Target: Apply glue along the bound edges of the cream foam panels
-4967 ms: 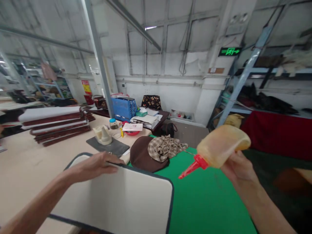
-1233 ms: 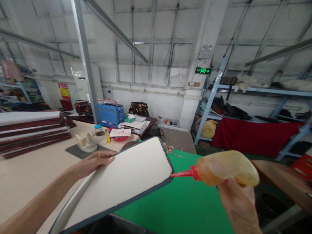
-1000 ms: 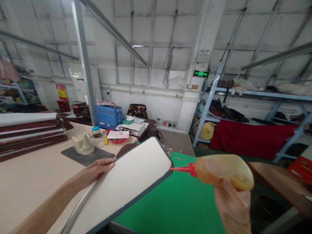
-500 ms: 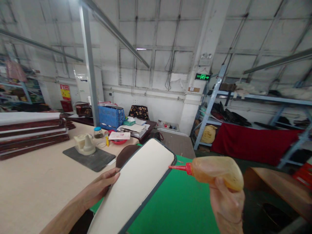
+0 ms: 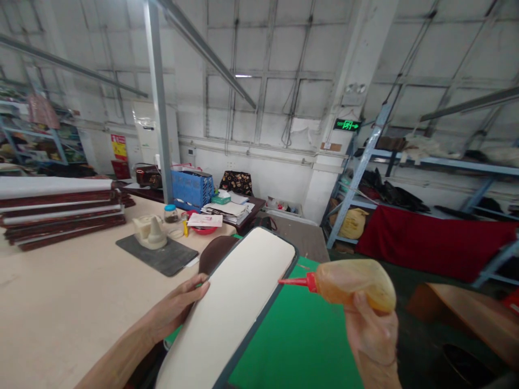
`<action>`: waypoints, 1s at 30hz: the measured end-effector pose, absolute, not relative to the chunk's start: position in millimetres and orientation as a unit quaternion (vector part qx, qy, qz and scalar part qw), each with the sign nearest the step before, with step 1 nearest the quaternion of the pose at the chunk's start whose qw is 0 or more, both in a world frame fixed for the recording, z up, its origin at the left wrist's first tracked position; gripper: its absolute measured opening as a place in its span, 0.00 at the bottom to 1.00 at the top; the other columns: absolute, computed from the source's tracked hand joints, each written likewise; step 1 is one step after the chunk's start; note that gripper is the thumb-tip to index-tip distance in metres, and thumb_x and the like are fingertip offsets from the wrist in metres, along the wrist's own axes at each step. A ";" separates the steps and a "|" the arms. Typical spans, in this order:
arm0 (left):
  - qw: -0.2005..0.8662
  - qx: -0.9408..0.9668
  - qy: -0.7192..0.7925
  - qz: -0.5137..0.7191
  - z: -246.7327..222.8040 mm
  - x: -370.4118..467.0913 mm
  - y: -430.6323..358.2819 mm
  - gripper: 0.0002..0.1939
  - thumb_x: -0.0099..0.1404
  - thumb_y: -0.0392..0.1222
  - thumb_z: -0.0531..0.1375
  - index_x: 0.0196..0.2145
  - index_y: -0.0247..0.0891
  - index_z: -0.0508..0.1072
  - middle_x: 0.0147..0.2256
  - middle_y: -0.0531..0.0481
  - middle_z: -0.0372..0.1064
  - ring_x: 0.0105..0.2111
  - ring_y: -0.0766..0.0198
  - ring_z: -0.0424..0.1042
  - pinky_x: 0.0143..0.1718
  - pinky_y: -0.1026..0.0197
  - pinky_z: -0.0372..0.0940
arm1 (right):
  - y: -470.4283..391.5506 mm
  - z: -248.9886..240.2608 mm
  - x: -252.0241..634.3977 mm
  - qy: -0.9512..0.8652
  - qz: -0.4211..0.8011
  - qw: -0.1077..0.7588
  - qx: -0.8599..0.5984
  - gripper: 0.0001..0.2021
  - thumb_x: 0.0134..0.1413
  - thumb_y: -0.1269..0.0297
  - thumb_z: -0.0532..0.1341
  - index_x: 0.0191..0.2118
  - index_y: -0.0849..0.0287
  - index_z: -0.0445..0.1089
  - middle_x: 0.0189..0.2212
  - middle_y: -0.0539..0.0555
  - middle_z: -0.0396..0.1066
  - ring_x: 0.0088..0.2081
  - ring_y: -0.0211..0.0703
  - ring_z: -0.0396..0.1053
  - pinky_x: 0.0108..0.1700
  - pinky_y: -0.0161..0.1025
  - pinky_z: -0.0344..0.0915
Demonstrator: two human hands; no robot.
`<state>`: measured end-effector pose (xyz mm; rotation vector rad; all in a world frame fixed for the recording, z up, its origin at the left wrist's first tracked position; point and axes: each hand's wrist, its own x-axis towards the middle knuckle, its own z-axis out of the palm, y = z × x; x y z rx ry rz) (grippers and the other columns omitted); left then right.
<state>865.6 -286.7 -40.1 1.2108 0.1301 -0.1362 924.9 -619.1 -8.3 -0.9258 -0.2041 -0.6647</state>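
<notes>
The left hand is clamped on the left edge of a cream panel with a dark border, thumb on the pale face. The panel is held tilted, its rounded far end pointing up and away. The right hand is closed around a squeeze bottle of amber liquid, which lies roughly level; its red nozzle points left, with the tip at the panel's right edge. Whether liquid is leaving the tip cannot be told.

Beneath and to the right of the panel is a green surface. Just beyond the left hand, a brown piece is partly hidden by the panel. On the pale table, a tape dispenser sits on a dark mat. Behind it are a jar with a blue lid and a red bowl with papers across it. A stack of brown and white sheets occupies the table's far left portion. A blue crate stands farther back.
</notes>
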 end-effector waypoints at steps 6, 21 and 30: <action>0.815 0.571 0.076 -0.059 -39.2 862.6 -288.8 0.15 0.53 0.47 0.67 0.34 0.40 0.67 0.29 0.55 0.71 0.27 0.67 0.70 0.28 0.66 0.63 | -614.2 -11.0 925.6 -0.075 -0.275 0.858 -0.428 0.14 0.32 0.65 0.74 0.31 0.58 0.75 0.26 0.50 0.74 0.31 0.39 0.72 0.36 0.31 0.70; 0.833 0.543 0.097 -0.047 -27.9 853.9 -298.3 0.18 0.52 0.46 0.68 0.35 0.39 0.65 0.24 0.56 0.69 0.27 0.63 0.72 0.27 0.64 0.66 | -605.6 -16.1 923.8 -0.070 -0.232 0.854 -0.460 0.16 0.33 0.62 0.73 0.33 0.57 0.74 0.28 0.51 0.74 0.35 0.43 0.72 0.36 0.36 0.69; 0.846 0.519 0.111 -0.044 -27.5 854.6 -304.6 0.20 0.48 0.45 0.70 0.33 0.38 0.65 0.24 0.55 0.70 0.26 0.63 0.73 0.27 0.64 0.66 | -599.2 -18.0 918.1 -0.070 -0.197 0.861 -0.463 0.17 0.32 0.62 0.73 0.34 0.57 0.75 0.30 0.52 0.74 0.35 0.44 0.71 0.37 0.37 0.69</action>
